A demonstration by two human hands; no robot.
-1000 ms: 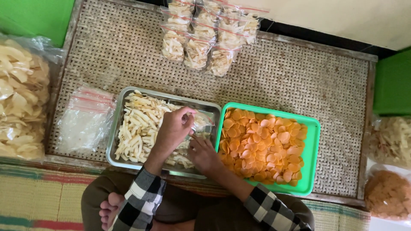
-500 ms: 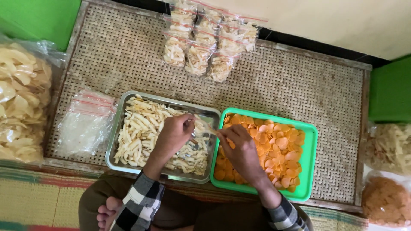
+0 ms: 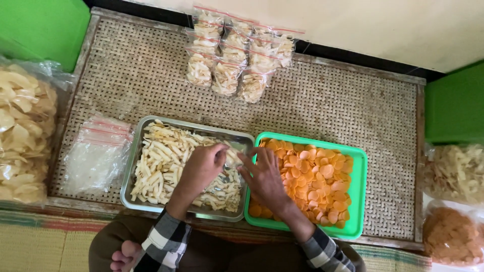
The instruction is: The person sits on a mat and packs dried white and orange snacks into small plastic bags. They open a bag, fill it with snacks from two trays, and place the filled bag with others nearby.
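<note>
Left hand (image 3: 201, 168): closed on a small clear bag (image 3: 233, 157) over the steel tray (image 3: 132, 171) of pale sticks (image 3: 159, 166).
Right hand (image 3: 263, 177): fingers spread, bag edge touched, above the green tray (image 3: 359, 201) of orange chips (image 3: 317, 179).

Bare mat (image 3: 327, 106) open between trays (image 3: 151, 201) and packets (image 3: 227, 75).

A woven rattan table (image 3: 327, 100) stands against a cream wall (image 3: 378, 25), green panels (image 3: 40, 25) at both sides, striped mat (image 3: 45, 242) beneath, in soft daylight.
</note>
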